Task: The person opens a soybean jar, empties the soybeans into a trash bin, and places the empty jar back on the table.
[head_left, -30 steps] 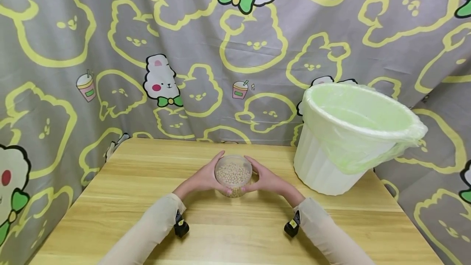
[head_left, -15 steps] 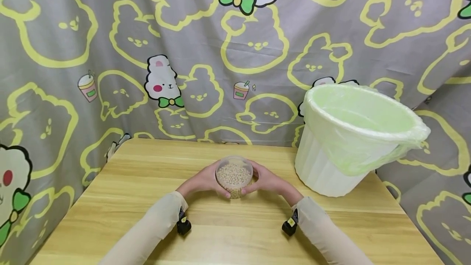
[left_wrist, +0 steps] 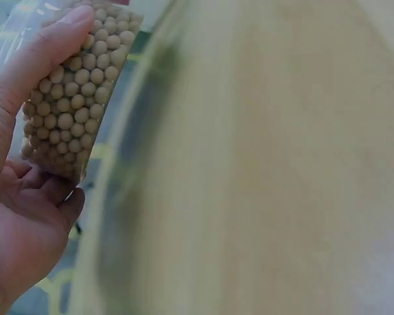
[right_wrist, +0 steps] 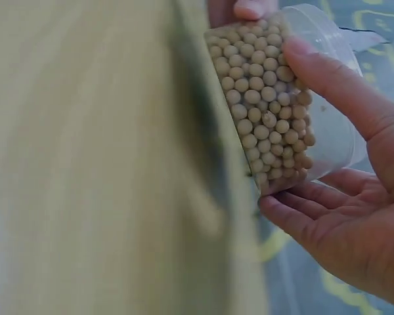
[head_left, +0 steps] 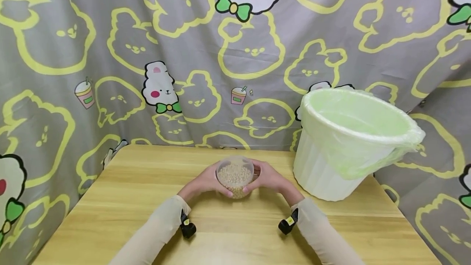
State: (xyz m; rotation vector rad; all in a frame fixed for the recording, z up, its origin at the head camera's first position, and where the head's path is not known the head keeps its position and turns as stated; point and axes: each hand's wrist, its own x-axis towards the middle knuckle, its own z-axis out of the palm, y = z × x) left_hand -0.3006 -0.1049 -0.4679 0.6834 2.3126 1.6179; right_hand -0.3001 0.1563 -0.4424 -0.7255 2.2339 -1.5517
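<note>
A clear round plastic tub of small round beige beans is between both hands, over the middle of the table in the head view. My left hand grips its left side, the thumb lying across the near wall. From the other side my right hand holds it the same way, the two thumbs close together in front. In the left wrist view the curled fingers lie at the tub's bottom edge. The beans fill only its lower part, as the right wrist view shows; the upper wall is bare and see-through.
A white bin lined with a pale green bag stands at the table's back right. The wooden table reaches back to a grey patterned curtain. A small black camera sits on each wrist.
The left fingers, raised behind the tub a second ago, have come in lower round its side. The tub stays in nearly the same place, and the head view has shifted slightly.
</note>
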